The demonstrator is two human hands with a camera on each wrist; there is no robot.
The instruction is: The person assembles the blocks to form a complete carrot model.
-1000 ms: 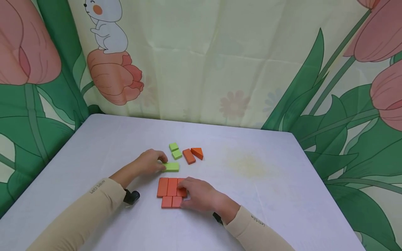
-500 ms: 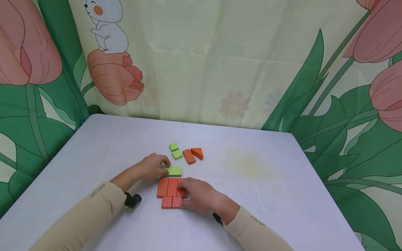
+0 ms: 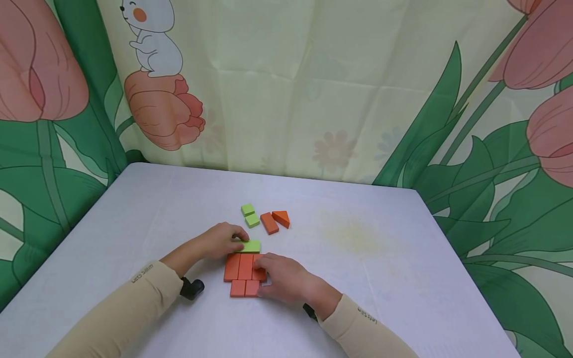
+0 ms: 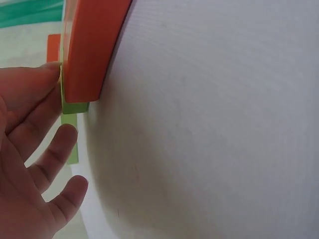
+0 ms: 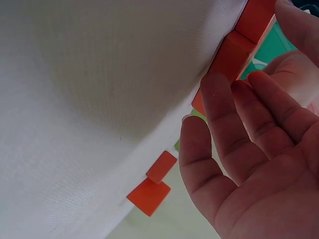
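In the head view, my left hand (image 3: 220, 240) pinches a flat light green block (image 3: 252, 246) at its left end. This block lies against the far edge of a group of red blocks (image 3: 244, 267), three longer ones in a row with two smaller ones on the near side. My right hand (image 3: 286, 278) touches the right side of that group, fingers gently bent, thumb by the near small block. The left wrist view shows the green block's end (image 4: 76, 108) behind a red block (image 4: 94, 55). Relaxed right fingers (image 5: 219, 114) lie along the red blocks in the right wrist view.
Beyond the hands lie two small green blocks (image 3: 252, 220), an orange-red rectangular block (image 3: 269, 223) and an orange triangular block (image 3: 281, 218). They rest on a white-covered table (image 3: 380, 278), with a printed flower curtain (image 3: 277, 99) behind its far edge.
My left hand has brought the green block nearer and slightly right, up to the far edge of the red blocks. My right hand and the red group have stayed in place.
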